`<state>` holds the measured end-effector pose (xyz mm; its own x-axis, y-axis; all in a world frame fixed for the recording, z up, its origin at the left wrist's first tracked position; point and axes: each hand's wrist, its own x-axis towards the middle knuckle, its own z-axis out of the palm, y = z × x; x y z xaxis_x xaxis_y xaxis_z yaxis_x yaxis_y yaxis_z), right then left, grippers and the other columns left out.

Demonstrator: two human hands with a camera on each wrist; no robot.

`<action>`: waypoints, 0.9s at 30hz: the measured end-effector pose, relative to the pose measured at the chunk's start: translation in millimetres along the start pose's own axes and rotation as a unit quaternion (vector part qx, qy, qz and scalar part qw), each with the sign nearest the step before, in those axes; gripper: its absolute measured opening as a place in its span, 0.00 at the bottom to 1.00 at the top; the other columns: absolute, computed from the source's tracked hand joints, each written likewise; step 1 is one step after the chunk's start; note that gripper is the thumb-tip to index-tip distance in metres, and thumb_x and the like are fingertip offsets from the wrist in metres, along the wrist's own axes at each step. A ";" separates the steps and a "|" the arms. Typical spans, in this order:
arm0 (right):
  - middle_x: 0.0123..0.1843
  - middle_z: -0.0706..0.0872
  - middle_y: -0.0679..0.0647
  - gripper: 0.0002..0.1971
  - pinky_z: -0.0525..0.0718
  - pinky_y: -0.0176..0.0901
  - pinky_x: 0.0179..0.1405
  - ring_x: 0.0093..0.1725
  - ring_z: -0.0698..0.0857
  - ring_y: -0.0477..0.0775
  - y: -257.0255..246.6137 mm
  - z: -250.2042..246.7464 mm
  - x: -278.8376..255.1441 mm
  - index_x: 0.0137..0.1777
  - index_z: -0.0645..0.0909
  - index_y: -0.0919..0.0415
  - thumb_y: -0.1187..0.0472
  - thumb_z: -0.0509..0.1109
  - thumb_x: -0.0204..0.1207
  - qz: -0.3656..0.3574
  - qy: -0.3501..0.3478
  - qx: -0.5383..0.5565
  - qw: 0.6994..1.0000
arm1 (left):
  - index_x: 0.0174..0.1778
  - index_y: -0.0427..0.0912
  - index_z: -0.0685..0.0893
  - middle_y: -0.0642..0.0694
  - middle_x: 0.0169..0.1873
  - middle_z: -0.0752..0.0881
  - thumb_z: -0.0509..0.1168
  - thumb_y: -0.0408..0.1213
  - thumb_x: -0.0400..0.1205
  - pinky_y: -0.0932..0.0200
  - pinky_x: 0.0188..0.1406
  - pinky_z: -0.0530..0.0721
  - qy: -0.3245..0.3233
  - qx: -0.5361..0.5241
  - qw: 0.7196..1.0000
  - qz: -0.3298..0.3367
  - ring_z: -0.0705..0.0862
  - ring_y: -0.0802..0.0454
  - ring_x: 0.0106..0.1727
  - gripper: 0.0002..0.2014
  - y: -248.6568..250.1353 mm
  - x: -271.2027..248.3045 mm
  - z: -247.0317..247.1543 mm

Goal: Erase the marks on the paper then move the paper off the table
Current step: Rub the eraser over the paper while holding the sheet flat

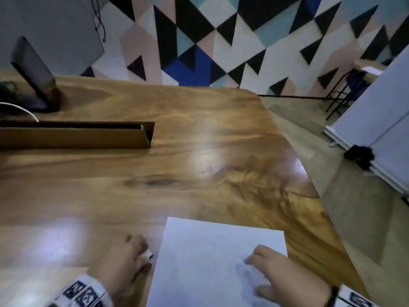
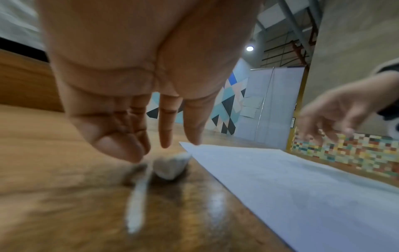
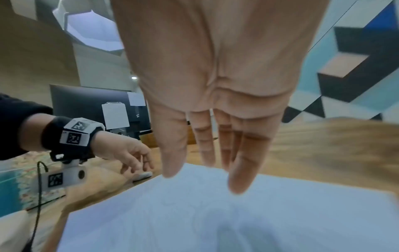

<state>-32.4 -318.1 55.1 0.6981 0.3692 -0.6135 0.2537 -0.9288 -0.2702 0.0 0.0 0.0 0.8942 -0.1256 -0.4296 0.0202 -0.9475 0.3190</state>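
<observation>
A white sheet of paper (image 1: 212, 262) lies flat on the wooden table (image 1: 155, 185), at its near edge, close to the table's right-hand side. The right hand (image 1: 285, 278) is over the right part of the sheet, palm down; in the right wrist view its fingers (image 3: 241, 163) are straight and spread, grasping nothing, with the tips at or just above the paper surface, and contact cannot be confirmed. Faint grey traces show on the sheet beneath this hand; their form is too blurred to read. The left hand (image 1: 126, 262) is over the bare table just beside the paper's left edge. In the left wrist view its fingers (image 2: 166, 126) point downward, relaxed and released, above a small white eraser (image 2: 170, 166) that rests on the table, close to the paper's left edge but apart from it. Whether any fingertip touches the eraser cannot be told from these blurred views. A thin pale object, possibly a pencil (image 2: 138, 197), lies on the table beside the eraser. Both wrists carry bands with black-and-white markers. Farther back on the table, a long rectangular slot (image 1: 77, 135) is cut into the surface, and a dark stand (image 1: 35, 78) is at the far left. A wall (image 1: 243, 41) patterned in triangles closes the background.
</observation>
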 end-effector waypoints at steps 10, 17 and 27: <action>0.84 0.46 0.46 0.52 0.56 0.46 0.78 0.81 0.49 0.52 -51.8 8.4 108.1 0.84 0.41 0.55 0.41 0.72 0.70 -0.029 0.077 -0.008 0.997 | 0.28 0.53 0.75 0.54 0.29 0.81 0.71 0.39 0.72 0.62 0.27 0.73 0.006 -0.080 0.996 -0.035 0.79 0.55 0.33 0.11 12.8 22.1 -5.3; 0.81 0.47 0.42 0.54 0.56 0.48 0.71 0.76 0.52 0.53 -55.1 14.4 126.1 0.83 0.41 0.49 0.38 0.73 0.67 -0.016 0.090 -0.034 0.995 | 0.41 0.49 0.85 0.54 0.31 0.83 0.72 0.35 0.71 0.75 0.23 0.72 0.020 -0.140 0.990 0.003 0.80 0.59 0.33 0.06 33.2 55.5 -21.3; 0.79 0.49 0.39 0.54 0.57 0.48 0.69 0.73 0.51 0.51 -49.3 18.0 127.0 0.83 0.43 0.44 0.35 0.74 0.63 -0.017 0.100 -0.026 0.995 | 0.37 0.45 0.89 0.48 0.38 0.91 0.76 0.38 0.68 0.66 0.33 0.75 -0.018 -0.092 0.995 0.044 0.85 0.54 0.40 0.05 48.3 55.5 -0.1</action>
<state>31.7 -224.8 -22.8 0.8066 0.3905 -0.4438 0.3095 -0.9186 -0.2458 50.7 -52.7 -8.4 0.8792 -0.2199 -0.4228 0.0265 -0.8633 0.5040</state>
